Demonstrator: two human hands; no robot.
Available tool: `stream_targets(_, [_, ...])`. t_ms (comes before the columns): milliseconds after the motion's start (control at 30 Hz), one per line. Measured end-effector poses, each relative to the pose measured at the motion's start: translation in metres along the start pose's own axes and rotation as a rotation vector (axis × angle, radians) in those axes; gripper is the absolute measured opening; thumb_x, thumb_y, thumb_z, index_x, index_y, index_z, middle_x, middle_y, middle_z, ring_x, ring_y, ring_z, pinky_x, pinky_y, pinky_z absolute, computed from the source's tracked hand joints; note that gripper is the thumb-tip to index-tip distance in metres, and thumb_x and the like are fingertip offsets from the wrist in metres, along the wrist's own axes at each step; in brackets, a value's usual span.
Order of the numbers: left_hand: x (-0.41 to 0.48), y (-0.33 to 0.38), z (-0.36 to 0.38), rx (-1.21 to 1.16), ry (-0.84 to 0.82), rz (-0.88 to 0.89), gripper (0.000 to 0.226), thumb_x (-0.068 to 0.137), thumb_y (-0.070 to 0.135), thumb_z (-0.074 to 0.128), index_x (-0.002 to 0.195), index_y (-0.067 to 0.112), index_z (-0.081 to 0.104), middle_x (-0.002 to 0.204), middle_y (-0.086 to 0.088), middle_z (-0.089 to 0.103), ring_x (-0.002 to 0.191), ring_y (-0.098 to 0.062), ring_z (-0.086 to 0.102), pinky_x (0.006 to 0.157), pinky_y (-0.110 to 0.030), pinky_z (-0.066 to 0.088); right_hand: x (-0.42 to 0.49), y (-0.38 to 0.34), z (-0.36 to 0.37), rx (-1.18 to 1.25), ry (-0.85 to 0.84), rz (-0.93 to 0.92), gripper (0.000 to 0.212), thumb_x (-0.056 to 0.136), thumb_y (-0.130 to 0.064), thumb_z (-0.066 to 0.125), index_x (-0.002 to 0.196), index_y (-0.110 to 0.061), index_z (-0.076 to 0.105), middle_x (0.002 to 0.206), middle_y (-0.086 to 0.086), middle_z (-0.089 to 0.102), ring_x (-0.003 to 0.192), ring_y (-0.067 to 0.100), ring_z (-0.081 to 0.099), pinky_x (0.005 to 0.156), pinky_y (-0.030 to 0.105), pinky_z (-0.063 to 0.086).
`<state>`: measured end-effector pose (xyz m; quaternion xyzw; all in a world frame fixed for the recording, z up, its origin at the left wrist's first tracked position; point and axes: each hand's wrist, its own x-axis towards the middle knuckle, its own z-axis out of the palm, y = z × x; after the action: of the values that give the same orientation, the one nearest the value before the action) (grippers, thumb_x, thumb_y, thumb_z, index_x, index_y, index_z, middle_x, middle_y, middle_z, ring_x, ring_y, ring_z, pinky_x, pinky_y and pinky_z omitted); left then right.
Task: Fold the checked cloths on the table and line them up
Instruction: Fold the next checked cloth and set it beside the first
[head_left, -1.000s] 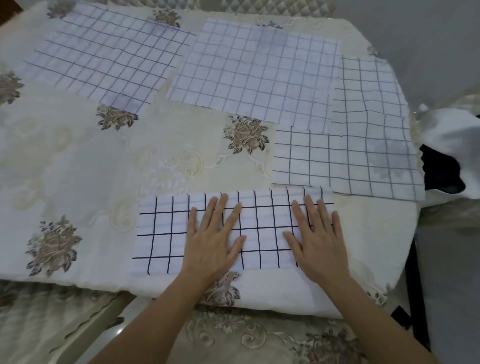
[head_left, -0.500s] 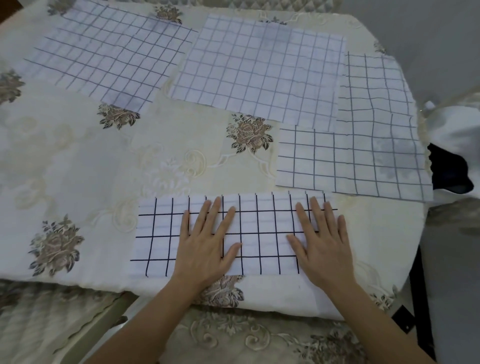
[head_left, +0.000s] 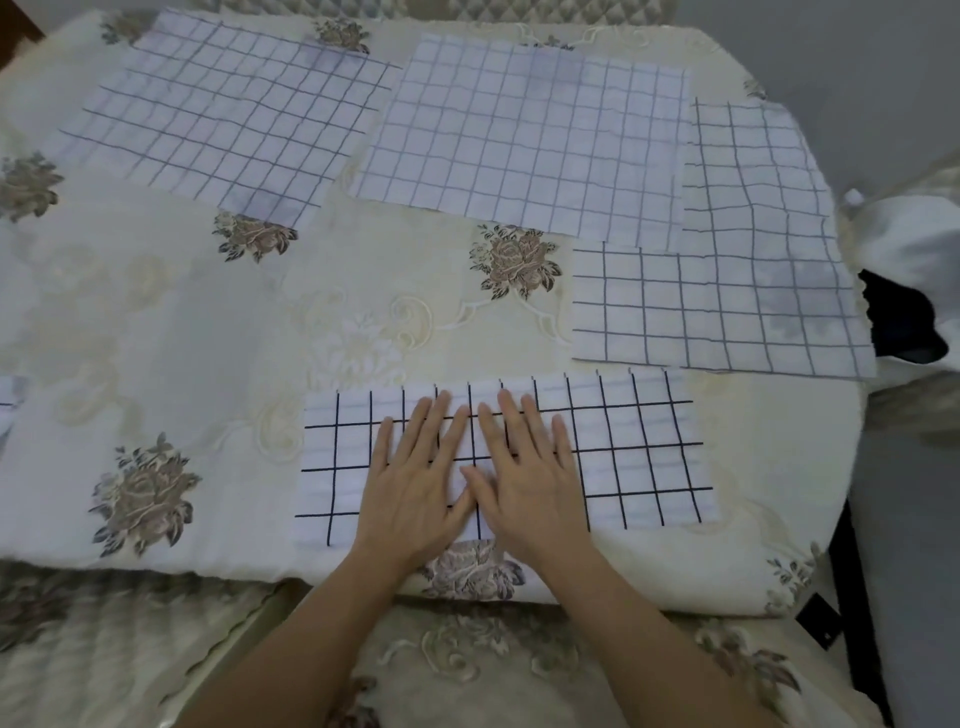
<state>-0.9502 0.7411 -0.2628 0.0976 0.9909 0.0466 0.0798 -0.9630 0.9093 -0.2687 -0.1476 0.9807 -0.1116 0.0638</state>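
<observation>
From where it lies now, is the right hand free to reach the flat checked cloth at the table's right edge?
Probably yes: the right hand lies flat, holding nothing, and only bare floral tablecloth separates it from that flat checked cloth.

Both hands lie flat, side by side, on the folded cloth (head_left: 644, 457) at the table's (head_left: 156, 322) near edge, left hand (head_left: 415, 483) and right hand (head_left: 530, 478) with thumbs touching. Beyond the fingertips (head_left: 441, 402) three unfolded checked cloths lie spread: one far left (head_left: 223, 119), one straight ahead (head_left: 519, 140), one right (head_left: 753, 260).
</observation>
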Motion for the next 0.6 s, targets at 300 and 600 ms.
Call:
stream_targets(300, [-0.032,-0.080,-0.004,-0.020,0.006,-0.164,0.074,0.098,0.061,0.023,0.160,0.023,0.005,0.168,-0.002,-0.001,0.154,-0.020,0.000,0.123,-0.050,0.013,-0.013,0.107,-0.024,-0.089,-0.016,0.321,0.073,0.098,-0.064,0.012,0.159,-0.028,-0.004,0.167,-0.004,-0.009,0.153,0.017,-0.010,0.123,0.051,0.012])
stream_targets(600, [0.001,-0.013,-0.019,-0.056,0.076,0.133,0.068,0.101,0.053,0.031,0.158,0.018,0.019,0.166,-0.007,0.012,0.153,-0.024,0.012,0.120,-0.056,0.018,-0.001,0.016,-0.013,-0.016,0.112,0.307,0.070,0.103,-0.057,0.022,0.159,-0.016,0.016,0.167,0.006,0.012,0.154,0.025,0.004,0.124,0.051,0.009])
